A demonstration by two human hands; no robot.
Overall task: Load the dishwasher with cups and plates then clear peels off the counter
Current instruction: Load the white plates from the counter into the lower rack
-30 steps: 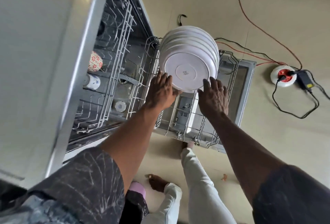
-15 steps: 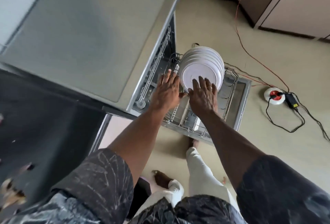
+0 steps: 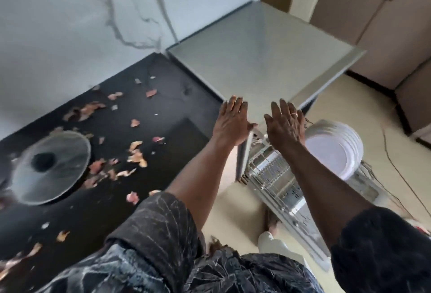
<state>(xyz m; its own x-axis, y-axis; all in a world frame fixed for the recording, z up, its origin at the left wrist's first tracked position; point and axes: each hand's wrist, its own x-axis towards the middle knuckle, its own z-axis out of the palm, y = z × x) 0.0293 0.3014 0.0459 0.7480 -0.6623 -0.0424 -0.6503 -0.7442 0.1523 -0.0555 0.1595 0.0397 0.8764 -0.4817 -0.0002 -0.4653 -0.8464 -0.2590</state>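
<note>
A white wall (image 3: pixel 70 24) with grey veining runs behind a black counter (image 3: pixel 163 110), and the grey-topped dishwasher (image 3: pixel 256 59) stands against the counter's right edge. Pinkish-brown peels (image 3: pixel 137 155) lie scattered over the counter, from near its back edge down to its front left corner. A glass lid (image 3: pixel 50 164) with a dark knob rests near the left edge, with peels just beside it.

Both hands are out over the front corner of the dishwasher top. The left hand (image 3: pixel 231 124) is flat, fingers straight and together, holding nothing. The right hand (image 3: pixel 284 127), a ring (image 3: pixel 295 114) on one finger, is likewise spread and empty. They may be touching the top, but the picture is too blurred to tell.

Below the right hand the wire rack (image 3: pixel 272 176) is pulled out over the pale floor (image 3: pixel 349 110). A row of white plates (image 3: pixel 335 150) stands on edge at its far end. Thin cables (image 3: pixel 391 159) trail across the floor beyond, towards beige cupboards (image 3: pixel 373 24).
</note>
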